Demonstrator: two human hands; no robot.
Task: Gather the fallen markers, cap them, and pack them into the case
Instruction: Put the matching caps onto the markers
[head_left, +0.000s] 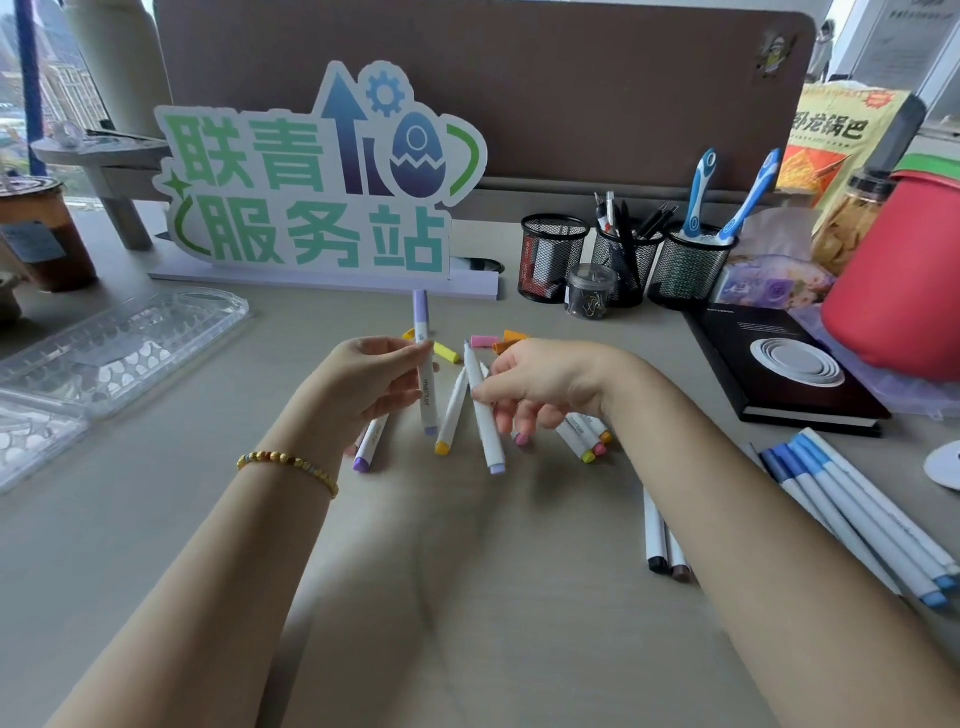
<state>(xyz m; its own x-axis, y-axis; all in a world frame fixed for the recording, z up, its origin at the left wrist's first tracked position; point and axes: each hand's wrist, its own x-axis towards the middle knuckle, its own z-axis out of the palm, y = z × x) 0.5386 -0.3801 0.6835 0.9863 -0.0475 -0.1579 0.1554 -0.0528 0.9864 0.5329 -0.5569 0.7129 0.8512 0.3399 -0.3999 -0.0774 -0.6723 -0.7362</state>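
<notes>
My left hand (371, 376) grips a capped lilac marker (426, 358), held nearly upright above the desk. My right hand (540, 382) pinches a second white marker (485, 421) with a lilac end and a bare tip pointing up. Below the hands lie several more white markers: a purple-ended one (370, 441), a yellow-ended one (451, 415) and a few under my right fingers (584, 439). Loose caps, yellow (447, 353), pink (484, 341) and orange (511, 340), sit just beyond the hands. The clear plastic case (119, 348) lies open at the far left.
A row of blue-tipped markers (857, 514) and two dark-tipped ones (662, 540) lie at the right. A black notebook (779, 364), a red container (898, 291), mesh pen cups (623, 260), a standing sign (311, 182) and a drink cup (47, 234) ring the desk.
</notes>
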